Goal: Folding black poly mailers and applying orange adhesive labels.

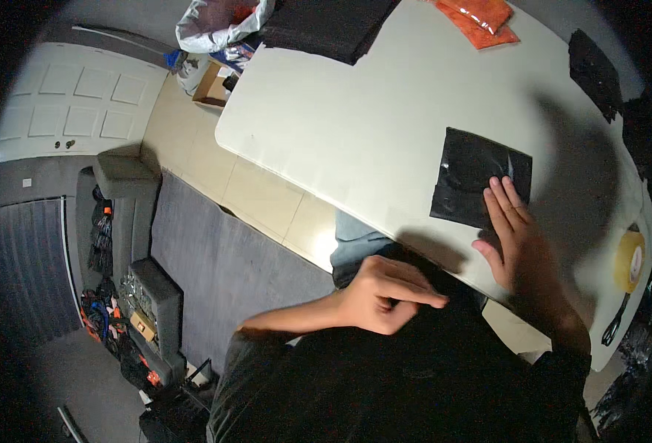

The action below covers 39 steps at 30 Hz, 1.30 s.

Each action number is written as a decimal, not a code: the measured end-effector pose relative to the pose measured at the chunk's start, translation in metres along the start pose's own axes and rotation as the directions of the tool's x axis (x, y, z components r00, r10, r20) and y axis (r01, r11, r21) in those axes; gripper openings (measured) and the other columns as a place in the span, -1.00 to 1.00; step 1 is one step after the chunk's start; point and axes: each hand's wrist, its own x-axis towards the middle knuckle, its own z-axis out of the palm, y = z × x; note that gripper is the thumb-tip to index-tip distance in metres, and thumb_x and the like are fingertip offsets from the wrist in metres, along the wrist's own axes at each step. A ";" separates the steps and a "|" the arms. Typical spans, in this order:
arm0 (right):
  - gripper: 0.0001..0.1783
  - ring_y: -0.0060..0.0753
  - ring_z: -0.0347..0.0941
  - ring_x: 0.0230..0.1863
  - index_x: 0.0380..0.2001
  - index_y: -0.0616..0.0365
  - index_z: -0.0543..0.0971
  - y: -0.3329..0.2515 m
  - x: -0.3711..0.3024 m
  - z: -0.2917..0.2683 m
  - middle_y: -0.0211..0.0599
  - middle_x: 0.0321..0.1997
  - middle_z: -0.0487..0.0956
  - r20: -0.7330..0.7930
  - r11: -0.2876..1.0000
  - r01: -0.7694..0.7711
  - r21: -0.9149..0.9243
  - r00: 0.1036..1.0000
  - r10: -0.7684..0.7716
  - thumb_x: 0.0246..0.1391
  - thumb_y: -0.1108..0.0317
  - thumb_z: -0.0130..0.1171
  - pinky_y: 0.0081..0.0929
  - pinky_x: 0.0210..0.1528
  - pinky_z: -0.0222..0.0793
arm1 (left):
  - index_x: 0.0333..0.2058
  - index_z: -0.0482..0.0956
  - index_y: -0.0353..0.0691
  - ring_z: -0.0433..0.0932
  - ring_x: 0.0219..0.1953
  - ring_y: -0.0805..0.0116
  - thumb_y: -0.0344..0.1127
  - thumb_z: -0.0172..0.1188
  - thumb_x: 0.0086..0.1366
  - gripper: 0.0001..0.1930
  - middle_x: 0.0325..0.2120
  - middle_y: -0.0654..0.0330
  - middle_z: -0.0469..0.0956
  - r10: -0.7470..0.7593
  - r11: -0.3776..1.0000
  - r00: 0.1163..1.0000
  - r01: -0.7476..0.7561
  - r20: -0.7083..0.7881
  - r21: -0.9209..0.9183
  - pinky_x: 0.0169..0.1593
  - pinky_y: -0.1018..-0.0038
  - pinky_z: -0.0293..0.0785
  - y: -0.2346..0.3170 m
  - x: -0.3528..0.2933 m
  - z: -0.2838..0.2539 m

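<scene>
A flat, square black plastic packet (470, 173) with a slight shine lies on the white table (326, 125), near the edge closest to me. My right hand (510, 236) is stretched out over its lower right corner. The fingertips rest flat on the plastic, and the thumb points away to the left. In front of my body, left of the packet and off the table edge, is my left hand (385, 295). Its fingers are curled together with the index finger pointing right, and nothing shows in them against my dark clothing.
Orange packets (481, 21) lie at the far side, with a stack of black sheets (326, 29) to their left. A yellow tape roll (628, 260) and black scissors (617, 319) sit at the right edge. A cardboard box (211, 85) stands beyond the table's left end.
</scene>
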 end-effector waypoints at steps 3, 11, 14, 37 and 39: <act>-0.19 0.12 -0.02 0.62 0.41 0.43 0.25 -0.003 0.003 -0.009 0.14 0.57 0.15 0.068 0.999 -0.035 -0.018 0.997 0.037 0.23 0.22 0.29 -0.03 0.58 0.05 | -0.27 0.80 -0.35 0.74 -0.35 0.33 -0.82 -0.02 0.05 -0.56 -0.39 0.05 0.77 -0.395 0.908 0.895 0.347 -0.207 -0.233 -0.29 0.50 0.63 -0.015 -0.046 -0.011; -0.29 0.08 0.07 0.59 0.38 0.39 0.29 -0.011 0.003 -0.015 0.10 0.54 0.21 0.032 0.996 -0.062 -0.058 0.997 0.064 0.24 0.37 0.25 -0.10 0.57 0.09 | 0.08 0.63 -0.37 0.56 -0.29 0.41 -0.41 0.19 0.36 -0.66 -0.32 0.23 0.59 -0.720 0.694 0.432 0.473 -0.543 -0.543 -0.32 0.55 0.34 -0.032 -0.066 -0.068; -0.31 0.06 0.09 0.58 0.37 0.39 0.31 -0.012 0.002 -0.019 0.09 0.53 0.25 0.031 0.997 -0.058 -0.055 0.998 0.060 0.23 0.37 0.26 -0.11 0.57 0.10 | 0.06 0.61 -0.37 0.53 -0.31 0.42 -0.31 0.24 0.39 -0.66 -0.34 0.29 0.54 -0.683 0.729 0.478 0.401 -0.553 -0.554 -0.31 0.56 0.34 -0.031 -0.059 -0.072; -0.44 0.08 0.27 0.48 0.17 0.38 0.52 0.009 -0.006 0.004 0.11 0.36 0.45 -0.130 0.993 0.090 -0.076 0.986 -0.100 0.20 0.25 0.32 -0.11 0.45 0.31 | 0.07 0.56 -0.13 0.22 -0.67 0.59 -0.10 0.24 0.45 -0.66 -0.65 0.42 0.27 -0.585 0.748 0.749 0.349 -0.311 -0.565 -0.56 0.59 0.21 0.009 0.030 0.009; -0.48 0.08 0.36 0.42 0.12 0.38 0.55 0.008 -0.007 0.002 0.12 0.31 0.50 -0.135 0.994 0.088 -0.062 0.986 -0.096 0.21 0.23 0.30 -0.13 0.42 0.36 | 0.23 0.48 -0.15 0.22 -0.68 0.59 -0.11 0.19 0.48 -0.56 -0.65 0.41 0.28 -0.588 0.708 0.783 0.377 -0.203 -0.597 -0.56 0.60 0.21 0.004 0.040 0.025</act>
